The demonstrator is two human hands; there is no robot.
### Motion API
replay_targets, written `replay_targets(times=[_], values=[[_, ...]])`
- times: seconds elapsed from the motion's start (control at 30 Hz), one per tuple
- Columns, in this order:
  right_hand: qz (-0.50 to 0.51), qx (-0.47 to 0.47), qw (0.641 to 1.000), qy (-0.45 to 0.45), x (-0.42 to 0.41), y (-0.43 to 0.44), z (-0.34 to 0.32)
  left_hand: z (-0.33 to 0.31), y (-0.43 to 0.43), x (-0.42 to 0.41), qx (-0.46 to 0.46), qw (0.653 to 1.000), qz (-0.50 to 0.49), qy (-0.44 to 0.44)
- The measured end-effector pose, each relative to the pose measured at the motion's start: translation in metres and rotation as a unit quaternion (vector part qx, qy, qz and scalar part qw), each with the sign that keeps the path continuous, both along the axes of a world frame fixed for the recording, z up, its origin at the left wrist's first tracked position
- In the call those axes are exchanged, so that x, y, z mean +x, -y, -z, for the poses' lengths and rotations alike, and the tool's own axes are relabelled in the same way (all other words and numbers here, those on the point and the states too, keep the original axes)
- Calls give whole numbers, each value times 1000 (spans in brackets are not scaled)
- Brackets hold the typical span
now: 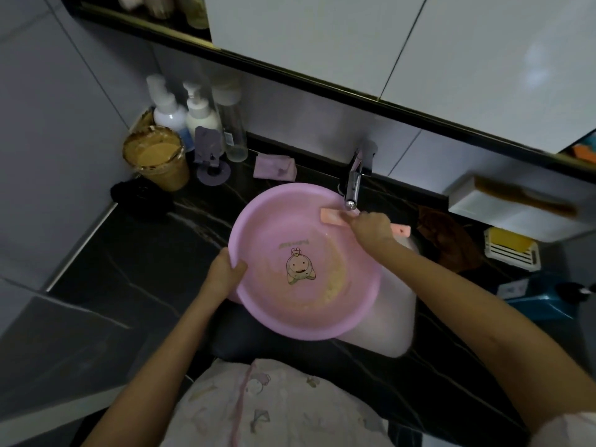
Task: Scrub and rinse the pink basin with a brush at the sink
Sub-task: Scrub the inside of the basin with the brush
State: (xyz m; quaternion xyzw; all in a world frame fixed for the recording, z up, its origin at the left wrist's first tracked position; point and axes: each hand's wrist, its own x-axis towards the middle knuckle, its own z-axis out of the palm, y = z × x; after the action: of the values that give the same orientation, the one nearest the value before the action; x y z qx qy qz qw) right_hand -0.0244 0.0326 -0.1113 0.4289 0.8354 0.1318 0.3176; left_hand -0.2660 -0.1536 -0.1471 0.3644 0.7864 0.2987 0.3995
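While the basin [306, 262] sits over the white sink [398, 321], the left hand [225, 269] grips its near-left rim, thumb curled inside; the right hand [371, 225] is closed round a brush [332, 216] at the far rim, just under the tap [354, 182]; yellowish residue smears the basin floor; a black veined counter [129, 253] surrounds the sink, with bottles [180, 114] and a jar [158, 159] in its corner; grey tiles [48, 124] line the wall; white cabinets [322, 43] hang overhead.

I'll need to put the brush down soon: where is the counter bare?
The black counter is bare left of the pink basin, in front of the black cloth. Crowded: bottles and tub back-left; brown cloth and soap dish right.
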Motion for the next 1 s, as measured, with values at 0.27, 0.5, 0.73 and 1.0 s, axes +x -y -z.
replay_targets(times=[0.27, 0.5, 0.73, 1.0], values=[[25, -54, 991, 124, 1, 18, -5, -3, -2, 6, 5, 1000, -15, -17], [134, -248, 949, 143, 20, 49, -5, -5, 1, 8, 25, 1000, -19, 1], [147, -129, 977, 87, 19, 25, -24, -3, 0, 12, 40, 999, -30, -15], [119, -334, 934, 32, 11, 118, -11, 5, -3, 15, 45, 997, -53, -21]])
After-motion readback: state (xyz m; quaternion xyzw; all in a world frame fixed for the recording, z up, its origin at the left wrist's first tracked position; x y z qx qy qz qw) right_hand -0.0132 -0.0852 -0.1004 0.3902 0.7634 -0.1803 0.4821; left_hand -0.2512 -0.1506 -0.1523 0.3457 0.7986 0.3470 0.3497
